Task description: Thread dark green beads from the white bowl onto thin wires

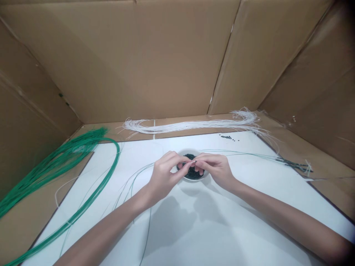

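Over a small white bowl [181, 152] filled with tiny dark beads [191, 174], both my hands meet at the fingertips. My left hand [166, 170] is closed in a pinch on thin green strands [142, 169], which trail out behind it to the left. Opposite it, my right hand [217, 168] pinches at the strand tips; a tiny whitish and dark bit shows between the fingers, too small to name. Part of the bowl is hidden by the fingers.
A white board [116, 229] lies under everything. At left is a big bundle of green strands [111, 173]; white strands [180, 126] lie along the back. Loose dark beads [226, 137] and green strands with dark ends [296, 165] are at right. Cardboard walls [152, 59] surround the board.
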Tool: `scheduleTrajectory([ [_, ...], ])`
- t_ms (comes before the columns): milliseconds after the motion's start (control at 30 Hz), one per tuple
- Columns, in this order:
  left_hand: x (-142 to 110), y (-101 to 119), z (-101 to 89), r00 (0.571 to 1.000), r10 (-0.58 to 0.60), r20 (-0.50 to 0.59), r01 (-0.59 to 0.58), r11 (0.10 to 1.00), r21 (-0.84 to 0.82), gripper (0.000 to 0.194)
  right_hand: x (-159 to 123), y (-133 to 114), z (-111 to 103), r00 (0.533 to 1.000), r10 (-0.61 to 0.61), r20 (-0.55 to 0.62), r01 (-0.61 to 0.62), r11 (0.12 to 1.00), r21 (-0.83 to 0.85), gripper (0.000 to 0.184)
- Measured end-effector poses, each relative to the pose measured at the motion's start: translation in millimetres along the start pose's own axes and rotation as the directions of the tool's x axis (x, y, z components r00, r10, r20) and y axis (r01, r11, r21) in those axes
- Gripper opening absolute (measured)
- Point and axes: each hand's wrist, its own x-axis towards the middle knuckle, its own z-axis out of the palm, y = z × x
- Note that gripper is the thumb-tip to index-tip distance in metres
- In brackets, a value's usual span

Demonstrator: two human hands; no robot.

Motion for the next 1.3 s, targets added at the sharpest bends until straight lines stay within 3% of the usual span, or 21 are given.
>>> scheduleTrajectory([
  [333,-0.2,-0.2,0.9,0.999,0.036,-0.004,-0.036,0.999,0.029,0.008,0.0,2.6,-0.4,0.999,0.041,0.007,-0.041,0.999,0.021,0.009],
  [533,-0.5,-0.2,1.1,0.999,0.042,0.006,-0.043,0.998,0.045,0.009,-0.8,1.3,0.2,0.99,0.132,-0.054,-0.127,0.988,0.084,0.008],
  [800,-1.0,2.0,1.9,0.999,-0.024,0.022,0.023,0.999,0.04,0.01,-0.6,0.8,2.8,0.98,0.196,-0.044,-0.185,0.966,0.18,0.01],
  [1067,1.3,5.0,-1.1,0.988,-0.153,0.02,0.153,0.988,0.006,0.011,0.2,0.1,-0.8,0.981,0.192,0.001,-0.19,0.971,0.146,0.014],
  [1300,1.0,5.7,-1.9,0.984,-0.175,0.017,0.175,0.984,-0.024,0.012,0.5,-4.1,-0.2,0.983,0.182,-0.005,-0.181,0.979,0.094,0.012],
])
